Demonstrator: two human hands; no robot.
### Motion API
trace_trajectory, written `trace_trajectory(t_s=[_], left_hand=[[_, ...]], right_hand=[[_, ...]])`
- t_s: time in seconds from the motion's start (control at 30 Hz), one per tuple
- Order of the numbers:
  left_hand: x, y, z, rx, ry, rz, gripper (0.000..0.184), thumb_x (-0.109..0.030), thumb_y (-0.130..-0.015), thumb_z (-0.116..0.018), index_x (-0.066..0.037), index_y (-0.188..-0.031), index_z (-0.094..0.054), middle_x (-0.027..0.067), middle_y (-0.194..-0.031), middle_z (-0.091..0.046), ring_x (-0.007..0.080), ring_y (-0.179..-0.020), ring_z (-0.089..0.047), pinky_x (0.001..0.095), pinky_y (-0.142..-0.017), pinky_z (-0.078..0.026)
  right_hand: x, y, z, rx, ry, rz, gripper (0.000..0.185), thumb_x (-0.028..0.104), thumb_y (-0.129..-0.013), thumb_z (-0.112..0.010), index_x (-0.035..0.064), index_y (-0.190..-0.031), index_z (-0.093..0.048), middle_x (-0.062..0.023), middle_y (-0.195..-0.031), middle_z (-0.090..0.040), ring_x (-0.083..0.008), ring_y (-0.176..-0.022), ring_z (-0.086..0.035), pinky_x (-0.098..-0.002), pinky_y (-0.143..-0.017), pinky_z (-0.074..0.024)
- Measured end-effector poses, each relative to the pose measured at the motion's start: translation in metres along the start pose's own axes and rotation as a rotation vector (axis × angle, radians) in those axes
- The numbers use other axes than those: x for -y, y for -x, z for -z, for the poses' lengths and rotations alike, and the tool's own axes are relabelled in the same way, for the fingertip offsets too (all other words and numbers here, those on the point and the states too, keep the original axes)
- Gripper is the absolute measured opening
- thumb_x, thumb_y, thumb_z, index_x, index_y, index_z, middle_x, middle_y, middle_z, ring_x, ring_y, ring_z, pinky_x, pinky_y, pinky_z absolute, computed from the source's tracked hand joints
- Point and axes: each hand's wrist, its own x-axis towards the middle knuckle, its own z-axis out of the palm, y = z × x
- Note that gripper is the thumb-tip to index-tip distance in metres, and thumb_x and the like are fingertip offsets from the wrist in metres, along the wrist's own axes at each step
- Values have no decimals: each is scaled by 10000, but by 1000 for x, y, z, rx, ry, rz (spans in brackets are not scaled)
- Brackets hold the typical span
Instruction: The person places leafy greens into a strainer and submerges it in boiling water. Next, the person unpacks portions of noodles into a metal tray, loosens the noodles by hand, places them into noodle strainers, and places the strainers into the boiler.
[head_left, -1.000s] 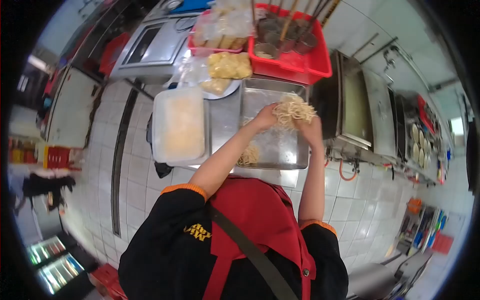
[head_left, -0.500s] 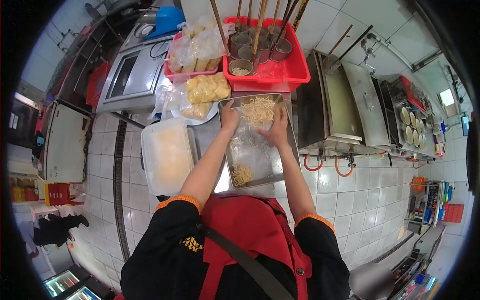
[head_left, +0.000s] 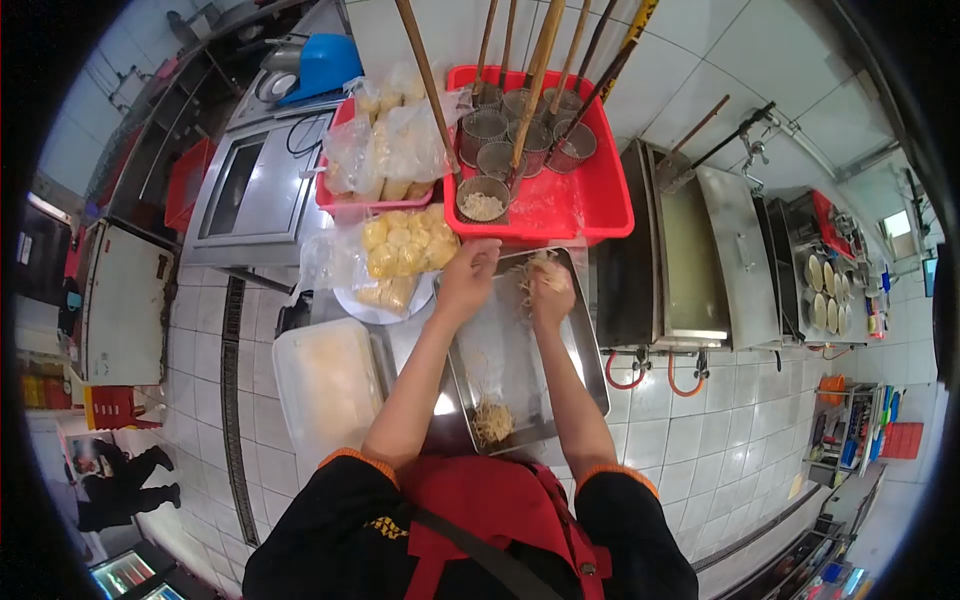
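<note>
A: Biggest first, with the clock laid on the tray and the person at six! The counter (head_left: 405,345) carries the lot, and the red bin (head_left: 548,212) sits at twelve.

B: Nearer in, there's the shallow metal tray (head_left: 528,372). At nine, a pale, cloudy box (head_left: 328,385); towards ten, bagged yellow portions (head_left: 408,245), partly over a plate (head_left: 343,305).

A: And at eleven, a mesh strainer (head_left: 482,184) inside the bin, some pale food (head_left: 484,206) in it!

B: Now the hands. The left hand (head_left: 473,280) is near the tray's far-left corner, fingers loosely spread and bent, nothing visible in its grasp.

A: The right hand (head_left: 552,290), at one, closes round a bunch of noodles (head_left: 527,283), strands poking out over the tray's far end. Its fingertips I can't make out.

B: A small heap (head_left: 492,422) lies at seven, inside the tray's near-left corner.

A: How does that bunch handle?

B: Light and limp, I'd judge, perhaps a little floury or sticky, and easily torn. Best cupped loosely from beneath, around the middle; a hard squeeze could mat it, and trailing ends could slip away.
</note>
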Motion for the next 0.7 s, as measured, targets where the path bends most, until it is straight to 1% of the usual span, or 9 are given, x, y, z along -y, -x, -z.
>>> trace_trajectory(t_s=[0.03,0.07,0.17,0.23,0.37,0.4,0.47,0.57,0.7], left_hand=[[0,-8,4,-79,187,-32,197,-123,-895,-510,-21,-1045,-586,103,-992,-633,182,-888,-614,291,-804,-474],[2,-22,6,-99,237,26,204,-162,-914,-501,-18,-1029,-589,67,-938,-642,140,-856,-603,274,-770,-477],[-32,-53,11,-57,362,136,207,-171,-914,-499,-19,-1021,-592,56,-927,-640,130,-842,-598,256,-718,-476],[-52,-81,20,-199,-186,-73,238,-205,-928,-473,-13,-995,-597,45,-911,-640,136,-823,-603,247,-660,-480],[-40,-182,14,30,523,21,420,-364,-954,-367,-28,-1126,-550,94,-1044,-607,196,-937,-582,297,-791,-456],[-31,-203,5,67,883,91,493,-416,-960,-320,-22,-1178,-520,111,-1093,-588,211,-984,-567,313,-846,-438],[-20,-227,-3,89,985,121,534,-439,-959,-295,-12,-1219,-480,123,-1131,-565,206,-1021,-545,310,-879,-415],[3,-249,-11,52,1077,163,569,-448,-964,-263,21,-1156,-523,133,-1089,-588,210,-983,-566,322,-864,-425],[19,-235,-7,-17,218,116,488,-387,-954,-303,-15,-986,-617,118,-927,-647,264,-890,-605,371,-820,-445]], right_hand=[[7,-2,2,-35,-169,-149,264,105,-758,-633,40,-1010,-588,-97,-1051,-593,-249,-899,-599,-333,-802,-479],[40,-3,2,-104,-763,-424,197,103,-824,-567,21,-1002,-554,-91,-996,-613,-193,-892,-607,-347,-757,-514],[110,-41,5,-86,-1155,-352,302,224,-850,-524,43,-1091,-539,-90,-950,-624,-211,-812,-628,-340,-712,-523],[133,-90,-2,-15,-1183,-322,359,305,-874,-461,44,-1115,-516,-93,-944,-626,-215,-800,-632,-334,-685,-528],[140,-194,-39,402,-1286,-339,354,325,-880,-466,54,-1101,-520,-86,-980,-614,-215,-843,-617,-330,-653,-524],[136,-208,-55,408,-1285,-335,354,325,-880,-466,54,-1101,-520,-86,-980,-614,-215,-843,-617,-330,-653,-524],[124,-220,-90,373,-1233,-349,263,199,-859,-549,44,-1071,-533,-64,-945,-622,-175,-778,-619,-301,-622,-508],[64,-216,-116,321,-388,-9,279,150,-870,-554,24,-1115,-511,-72,-1004,-607,-140,-878,-593,-278,-756,-484],[45,-206,-106,382,-698,-175,321,139,-846,-565,12,-1133,-497,-69,-1006,-605,-148,-908,-581,-272,-798,-461]])
